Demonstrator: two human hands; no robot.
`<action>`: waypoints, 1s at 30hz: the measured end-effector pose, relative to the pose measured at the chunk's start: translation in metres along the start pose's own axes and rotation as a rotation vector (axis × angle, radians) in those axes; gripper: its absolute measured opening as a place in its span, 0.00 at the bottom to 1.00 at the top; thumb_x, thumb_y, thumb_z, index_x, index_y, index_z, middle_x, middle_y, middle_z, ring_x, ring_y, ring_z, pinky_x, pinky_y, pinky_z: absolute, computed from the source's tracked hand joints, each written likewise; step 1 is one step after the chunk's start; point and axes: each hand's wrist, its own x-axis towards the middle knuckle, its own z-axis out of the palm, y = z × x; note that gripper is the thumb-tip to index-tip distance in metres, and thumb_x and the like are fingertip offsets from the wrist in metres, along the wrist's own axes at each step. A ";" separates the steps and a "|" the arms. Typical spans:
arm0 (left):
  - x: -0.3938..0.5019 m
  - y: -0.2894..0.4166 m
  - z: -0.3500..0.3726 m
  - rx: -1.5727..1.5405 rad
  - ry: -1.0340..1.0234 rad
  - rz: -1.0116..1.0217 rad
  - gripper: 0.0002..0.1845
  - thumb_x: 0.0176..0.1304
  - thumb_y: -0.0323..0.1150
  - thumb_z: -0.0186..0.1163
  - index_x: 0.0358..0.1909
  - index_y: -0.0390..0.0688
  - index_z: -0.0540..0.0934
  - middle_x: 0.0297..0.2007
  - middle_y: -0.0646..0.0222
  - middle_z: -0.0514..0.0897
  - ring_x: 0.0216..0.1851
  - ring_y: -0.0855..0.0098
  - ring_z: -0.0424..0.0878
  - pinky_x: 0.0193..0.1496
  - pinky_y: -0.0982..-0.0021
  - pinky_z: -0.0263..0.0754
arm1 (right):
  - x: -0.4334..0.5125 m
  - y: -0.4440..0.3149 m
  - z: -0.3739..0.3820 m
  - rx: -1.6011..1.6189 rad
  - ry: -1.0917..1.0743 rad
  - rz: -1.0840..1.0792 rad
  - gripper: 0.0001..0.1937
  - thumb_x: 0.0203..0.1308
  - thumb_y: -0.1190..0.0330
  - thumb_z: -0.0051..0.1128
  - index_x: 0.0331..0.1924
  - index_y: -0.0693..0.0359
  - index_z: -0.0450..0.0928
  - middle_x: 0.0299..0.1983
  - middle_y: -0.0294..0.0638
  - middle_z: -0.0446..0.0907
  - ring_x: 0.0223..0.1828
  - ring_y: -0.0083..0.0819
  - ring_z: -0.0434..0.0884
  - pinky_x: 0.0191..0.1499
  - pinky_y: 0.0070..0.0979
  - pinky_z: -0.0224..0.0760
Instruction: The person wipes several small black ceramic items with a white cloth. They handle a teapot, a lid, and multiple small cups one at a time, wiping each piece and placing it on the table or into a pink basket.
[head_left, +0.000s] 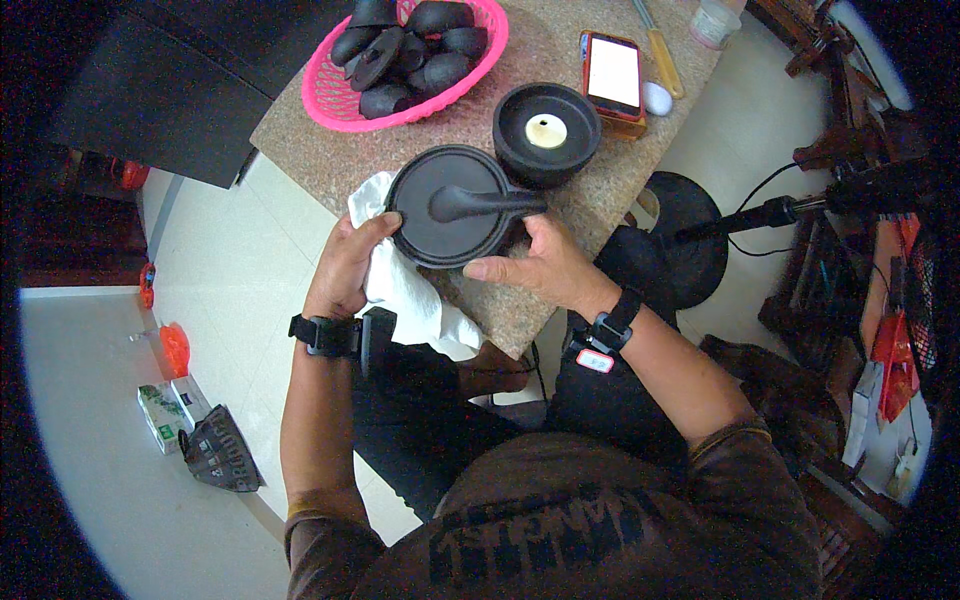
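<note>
A black round dish or lid (416, 176) is held between my hands over the table's near corner. Across its face lies a black spoon-shaped piece (480, 202), pointing right past the rim; I cannot tell whether the two are joined. My left hand (345, 266) grips the dish's left rim, thumb on top, with a white paper towel or cloth (412, 300) bunched under it and hanging down. My right hand (544, 262) holds the lower right rim, its fingers partly hidden beneath. Just beyond stands a black round pot (517, 161) with a pale disc (546, 131) inside.
A pink plastic basket (319, 105) of black vessels (442, 71) sits on the stone tabletop (300, 150). To the right are a phone (613, 75) with a lit screen, a wooden-handled tool (664, 64), a white egg-shaped object (658, 99) and a clear cup (712, 26). A black stool (690, 247) stands beside the table.
</note>
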 end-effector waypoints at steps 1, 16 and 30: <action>0.000 0.000 0.000 -0.006 -0.004 0.002 0.21 0.60 0.29 0.58 0.56 0.38 0.72 0.43 0.67 0.82 0.40 0.73 0.82 0.43 0.71 0.77 | 0.000 0.000 0.000 0.043 -0.013 0.037 0.37 0.43 0.56 0.75 0.57 0.65 0.71 0.56 0.43 0.75 0.58 0.32 0.72 0.64 0.32 0.62; -0.007 -0.009 -0.001 -0.027 0.057 0.001 0.21 0.63 0.35 0.60 0.55 0.38 0.73 0.42 0.67 0.82 0.37 0.74 0.81 0.39 0.71 0.77 | -0.015 -0.004 0.000 -0.014 0.036 0.053 0.32 0.49 0.62 0.72 0.57 0.67 0.69 0.53 0.41 0.75 0.54 0.27 0.73 0.60 0.28 0.64; -0.126 -0.062 0.005 -0.122 0.239 -0.100 0.29 0.64 0.39 0.58 0.62 0.34 0.65 0.47 0.62 0.78 0.44 0.70 0.79 0.46 0.68 0.75 | 0.003 -0.048 -0.046 -0.727 0.542 -0.163 0.35 0.42 0.59 0.74 0.54 0.67 0.70 0.48 0.50 0.73 0.52 0.42 0.72 0.55 0.35 0.67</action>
